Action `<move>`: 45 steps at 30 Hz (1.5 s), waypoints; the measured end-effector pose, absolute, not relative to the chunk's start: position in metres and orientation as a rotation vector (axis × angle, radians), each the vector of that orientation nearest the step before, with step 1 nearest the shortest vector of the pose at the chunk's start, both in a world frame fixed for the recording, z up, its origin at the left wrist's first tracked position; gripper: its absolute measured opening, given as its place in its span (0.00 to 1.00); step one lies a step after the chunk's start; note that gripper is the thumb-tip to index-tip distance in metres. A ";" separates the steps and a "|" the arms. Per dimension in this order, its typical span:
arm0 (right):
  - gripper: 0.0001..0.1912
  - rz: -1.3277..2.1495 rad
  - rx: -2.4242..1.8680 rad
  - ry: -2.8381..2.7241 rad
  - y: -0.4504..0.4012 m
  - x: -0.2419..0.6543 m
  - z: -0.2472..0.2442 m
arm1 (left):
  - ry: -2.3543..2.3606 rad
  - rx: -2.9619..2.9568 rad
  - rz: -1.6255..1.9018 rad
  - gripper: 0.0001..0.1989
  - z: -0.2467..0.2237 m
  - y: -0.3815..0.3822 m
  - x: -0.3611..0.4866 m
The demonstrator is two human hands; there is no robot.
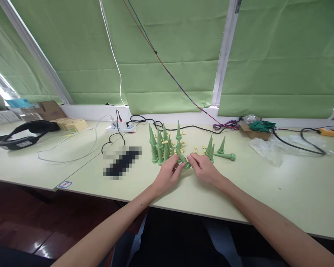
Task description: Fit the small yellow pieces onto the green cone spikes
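Note:
Pinched in my left hand (169,172) is a green plant-watering spike (187,165), tilted with its point up to the left and its wide end toward my right hand. The fingers of my right hand (202,167) are pressed together at the spike's wide end. A speck of yellow shows there, but what those fingertips hold is hidden. Left of and behind my hands stands a cluster of several upright green spikes (160,148), some with yellow valves. Small loose yellow valves (195,149) lie behind my right hand. To its right, several more spikes stand and one spike (225,156) lies flat.
A blurred dark object (122,162) lies left of the cluster. Farther left are a black headset (28,135) and small yellow boxes (72,125). A power strip (119,128) with cables sits at the back. On the right are a cardboard box (254,132) and clear plastic bags (267,150).

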State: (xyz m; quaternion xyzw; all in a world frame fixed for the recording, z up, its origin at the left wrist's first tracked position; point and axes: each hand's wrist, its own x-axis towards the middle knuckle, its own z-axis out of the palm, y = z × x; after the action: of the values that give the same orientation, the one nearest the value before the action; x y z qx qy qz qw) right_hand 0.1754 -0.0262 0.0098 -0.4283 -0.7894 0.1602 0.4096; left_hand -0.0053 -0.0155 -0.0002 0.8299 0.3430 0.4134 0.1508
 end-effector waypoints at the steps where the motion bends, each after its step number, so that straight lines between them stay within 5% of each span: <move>1: 0.18 0.397 -1.081 -1.993 -0.026 0.175 0.009 | 0.980 2.400 1.188 0.11 -0.001 -0.015 -0.005; 19: 0.24 0.836 -1.115 -1.814 -0.021 0.168 0.006 | 1.009 2.399 1.202 0.14 0.002 -0.019 -0.005; 45: 0.16 0.283 -1.012 -2.211 -0.038 0.165 0.000 | 0.927 1.910 1.118 0.17 -0.005 -0.016 -0.009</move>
State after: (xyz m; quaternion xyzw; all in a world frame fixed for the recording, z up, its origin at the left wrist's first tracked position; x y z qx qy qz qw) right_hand 0.1654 -0.0378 -0.0002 -0.3888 -0.8495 0.1089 0.3396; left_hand -0.0090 -0.0160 -0.0052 0.7419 0.3600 0.4342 0.3624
